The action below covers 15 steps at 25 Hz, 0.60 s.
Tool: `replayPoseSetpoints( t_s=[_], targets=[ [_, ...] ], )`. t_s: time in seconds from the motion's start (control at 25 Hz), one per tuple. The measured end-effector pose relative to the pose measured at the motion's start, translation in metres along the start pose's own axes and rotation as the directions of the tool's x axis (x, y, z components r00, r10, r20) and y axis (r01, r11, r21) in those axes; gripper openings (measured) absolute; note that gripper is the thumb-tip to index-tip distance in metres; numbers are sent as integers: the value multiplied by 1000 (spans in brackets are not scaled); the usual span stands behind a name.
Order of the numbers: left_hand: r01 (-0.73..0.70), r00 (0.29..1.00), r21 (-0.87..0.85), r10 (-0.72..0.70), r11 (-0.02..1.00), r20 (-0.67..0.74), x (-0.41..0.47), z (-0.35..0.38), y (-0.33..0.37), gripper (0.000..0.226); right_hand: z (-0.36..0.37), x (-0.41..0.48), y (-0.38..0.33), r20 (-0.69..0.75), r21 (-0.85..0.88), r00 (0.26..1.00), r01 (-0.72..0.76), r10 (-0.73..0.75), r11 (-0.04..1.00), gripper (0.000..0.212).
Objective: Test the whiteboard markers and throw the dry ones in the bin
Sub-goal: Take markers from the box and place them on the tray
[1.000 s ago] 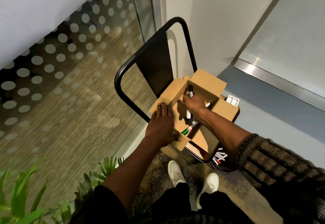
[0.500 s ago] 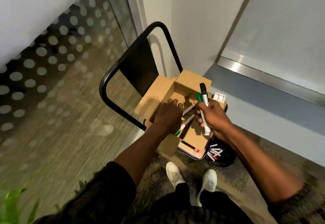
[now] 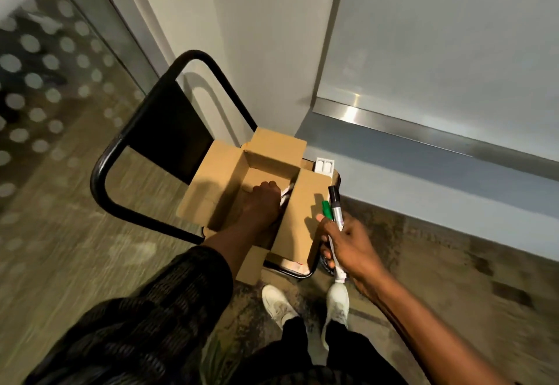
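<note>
Beside the box (image 3: 273,150), markers (image 3: 336,210) within right grip (image 3: 351,245).

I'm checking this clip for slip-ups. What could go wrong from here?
1. The right hand grips two markers together, one black-capped and one green-capped. One might slip out, or the two could get mixed up when sorting dry from working.
2. The left hand reaches into the cardboard box on the chair. Pushing on it could slide or tip the box off the seat.
</note>
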<state>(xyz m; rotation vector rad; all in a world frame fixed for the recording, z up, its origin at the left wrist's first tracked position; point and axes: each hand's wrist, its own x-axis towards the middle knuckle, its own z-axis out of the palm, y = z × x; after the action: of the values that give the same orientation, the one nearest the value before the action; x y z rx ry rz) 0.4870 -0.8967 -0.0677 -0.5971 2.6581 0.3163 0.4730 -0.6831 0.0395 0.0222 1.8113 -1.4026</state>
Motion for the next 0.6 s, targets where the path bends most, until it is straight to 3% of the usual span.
replayPoseSetpoints(
  t_s=[0.32,0.6],
  targets=[
    [48,997,-15,-47,999,62,3,0,-6,21,-4,-16,5,14,-30,1000,24,-24,999,28],
    [104,993,-132,-111,986,-46,-5,-2,-11,24,-4,-25,7,28,-18,999,36,-36,999,33]
  ],
)
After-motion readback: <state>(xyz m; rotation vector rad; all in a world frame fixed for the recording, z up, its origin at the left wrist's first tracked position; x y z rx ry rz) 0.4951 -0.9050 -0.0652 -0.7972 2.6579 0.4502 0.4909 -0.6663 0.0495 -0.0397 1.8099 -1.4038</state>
